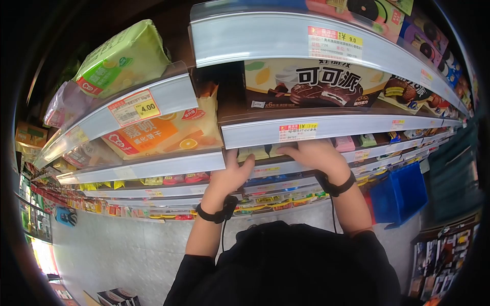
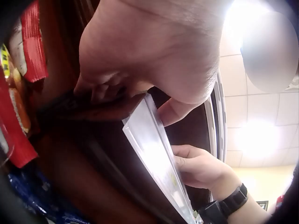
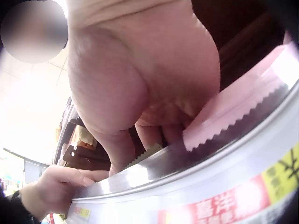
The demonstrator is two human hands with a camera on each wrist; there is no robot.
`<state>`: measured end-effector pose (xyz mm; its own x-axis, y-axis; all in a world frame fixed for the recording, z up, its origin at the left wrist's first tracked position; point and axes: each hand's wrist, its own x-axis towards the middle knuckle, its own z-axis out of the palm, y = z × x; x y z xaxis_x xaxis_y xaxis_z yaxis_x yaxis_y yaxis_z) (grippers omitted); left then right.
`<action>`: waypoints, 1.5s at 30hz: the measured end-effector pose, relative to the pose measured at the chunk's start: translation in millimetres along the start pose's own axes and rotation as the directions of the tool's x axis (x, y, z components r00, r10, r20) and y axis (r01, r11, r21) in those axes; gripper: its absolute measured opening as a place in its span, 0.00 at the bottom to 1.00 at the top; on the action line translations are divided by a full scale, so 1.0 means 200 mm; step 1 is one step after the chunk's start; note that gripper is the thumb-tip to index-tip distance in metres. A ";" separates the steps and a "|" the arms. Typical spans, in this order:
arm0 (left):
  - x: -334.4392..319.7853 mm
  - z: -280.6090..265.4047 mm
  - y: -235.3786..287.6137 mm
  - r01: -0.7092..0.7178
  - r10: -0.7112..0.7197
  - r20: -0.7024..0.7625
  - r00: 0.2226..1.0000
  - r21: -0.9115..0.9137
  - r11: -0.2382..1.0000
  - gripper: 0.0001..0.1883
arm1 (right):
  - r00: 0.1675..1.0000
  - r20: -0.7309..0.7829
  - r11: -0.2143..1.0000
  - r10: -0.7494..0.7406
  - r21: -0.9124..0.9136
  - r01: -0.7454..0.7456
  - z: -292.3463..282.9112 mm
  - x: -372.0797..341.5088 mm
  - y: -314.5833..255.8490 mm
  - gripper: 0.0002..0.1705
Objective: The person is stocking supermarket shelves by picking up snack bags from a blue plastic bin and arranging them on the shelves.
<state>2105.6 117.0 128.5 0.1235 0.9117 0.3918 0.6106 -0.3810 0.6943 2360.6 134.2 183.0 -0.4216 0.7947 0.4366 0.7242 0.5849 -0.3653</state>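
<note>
My left hand (image 1: 232,176) is at the end of a mid-height shelf. In the left wrist view its thumb and curled fingers straddle the end of the clear label strip (image 2: 149,144), gripping the shelf edge. My right hand (image 1: 319,155) reaches over the same strip farther right. Seen from the right wrist, its fingers dip behind the strip around a green packet (image 3: 145,156) with a zigzag edge; I cannot tell whether they pinch it. Beside that hand lies a pink packet (image 3: 233,109). The fingertips of the right hand are hidden behind the strip.
Directly above the hands is a shelf with a chocolate pie box (image 1: 316,84). Orange-labelled bread bags (image 1: 168,132) and a green bag (image 1: 125,58) sit on the left shelves. Lower shelves hold several snacks. A blue bin (image 1: 400,194) stands at the right on the tiled floor (image 1: 138,245).
</note>
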 end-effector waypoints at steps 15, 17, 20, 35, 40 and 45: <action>0.02 0.03 -0.02 -0.186 0.188 -0.093 0.978 0.035 0.982 0.28 | 0.999 -0.040 0.998 0.004 0.063 -0.001 0.00 -0.05 -0.02 0.25; 0.01 0.01 0.01 -0.165 0.166 -0.087 0.982 0.019 0.986 0.27 | 0.996 -0.092 0.998 -0.002 0.068 0.008 -0.02 -0.07 -0.03 0.23; -0.03 0.00 0.16 -0.238 0.244 -0.068 0.967 0.078 0.968 0.26 | 0.982 -0.185 0.999 0.040 0.024 -0.036 -0.11 -0.14 -0.03 0.17; 0.08 0.16 0.37 -0.488 0.416 0.284 0.864 0.271 0.830 0.33 | 0.824 -0.535 0.965 0.185 -0.060 -0.255 -0.27 -0.42 0.28 0.11; 0.11 0.18 0.40 -0.504 0.445 0.254 0.859 0.257 0.825 0.32 | 0.887 -0.432 0.979 0.161 -0.045 -0.199 -0.30 -0.45 0.35 0.14; 0.14 0.31 0.56 -0.611 0.566 0.259 0.783 0.142 0.779 0.33 | 0.903 -0.413 0.987 0.120 -0.049 -0.153 -0.32 -0.47 0.41 0.14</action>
<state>2225.8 110.2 180.0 0.6447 0.5374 0.5437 0.5113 -0.8318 0.2159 2494.3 97.2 165.0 -0.0688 0.7206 0.6899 0.8061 0.4476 -0.3871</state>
